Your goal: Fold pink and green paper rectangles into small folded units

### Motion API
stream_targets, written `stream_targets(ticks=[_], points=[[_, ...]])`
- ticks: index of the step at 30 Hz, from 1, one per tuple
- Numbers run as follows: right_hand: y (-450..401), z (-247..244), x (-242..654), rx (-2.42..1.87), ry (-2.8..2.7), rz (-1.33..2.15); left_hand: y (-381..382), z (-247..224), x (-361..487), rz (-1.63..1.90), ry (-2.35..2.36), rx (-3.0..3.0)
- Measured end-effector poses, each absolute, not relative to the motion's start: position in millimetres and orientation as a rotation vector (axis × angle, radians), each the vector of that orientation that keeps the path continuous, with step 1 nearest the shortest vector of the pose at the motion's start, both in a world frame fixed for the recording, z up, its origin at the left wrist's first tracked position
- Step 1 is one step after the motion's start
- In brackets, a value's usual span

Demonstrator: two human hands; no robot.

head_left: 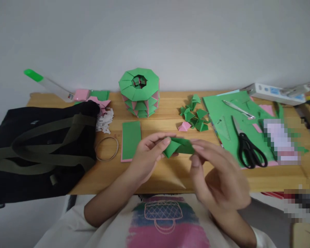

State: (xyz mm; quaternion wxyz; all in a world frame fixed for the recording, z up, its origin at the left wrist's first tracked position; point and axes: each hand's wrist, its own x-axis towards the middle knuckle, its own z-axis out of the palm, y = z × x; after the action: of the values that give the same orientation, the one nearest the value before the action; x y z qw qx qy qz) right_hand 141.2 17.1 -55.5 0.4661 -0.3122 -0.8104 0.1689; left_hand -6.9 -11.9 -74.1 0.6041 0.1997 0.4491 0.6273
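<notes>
A partly folded green paper piece (182,146) is stretched between both hands above the table's front half. My left hand (150,151) pinches its left end, where a pointed flap hangs down. Thumb and fingers of my right hand (219,175) close on the right end. Left of my left hand lies a stack of green and pink paper strips (131,140). Behind the hands, several folded green pieces (196,119) sit in a loose pile with a folded pink piece (184,126). A round green and pink paper structure (139,91) stands upright near the wall.
A black bag (43,151) covers the table's left side, beside a ring (107,148) and white paper scraps (105,121). On the right, black-handled scissors (249,148) and a pen (238,109) lie on green sheets (214,103). A power strip (276,93) is behind them.
</notes>
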Motion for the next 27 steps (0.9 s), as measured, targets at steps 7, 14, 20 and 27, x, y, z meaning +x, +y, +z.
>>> stream_targets(ticks=[7, 14, 20, 27], points=[[38, -58, 152, -0.800, -2.041, 0.608, -12, -69, -6, 1.419, 1.054, 0.407], [45, -63, 165, -0.730, -1.961, 0.864, -11, -69, -7, 1.366, 1.153, 0.411], [44, -63, 167, -0.716, -1.957, 0.937, -8, -69, -4, 1.454, 1.180, 0.513], [42, -64, 164, -0.736, -1.927, 0.951, -8, -68, -2, 1.483, 1.288, 0.651]])
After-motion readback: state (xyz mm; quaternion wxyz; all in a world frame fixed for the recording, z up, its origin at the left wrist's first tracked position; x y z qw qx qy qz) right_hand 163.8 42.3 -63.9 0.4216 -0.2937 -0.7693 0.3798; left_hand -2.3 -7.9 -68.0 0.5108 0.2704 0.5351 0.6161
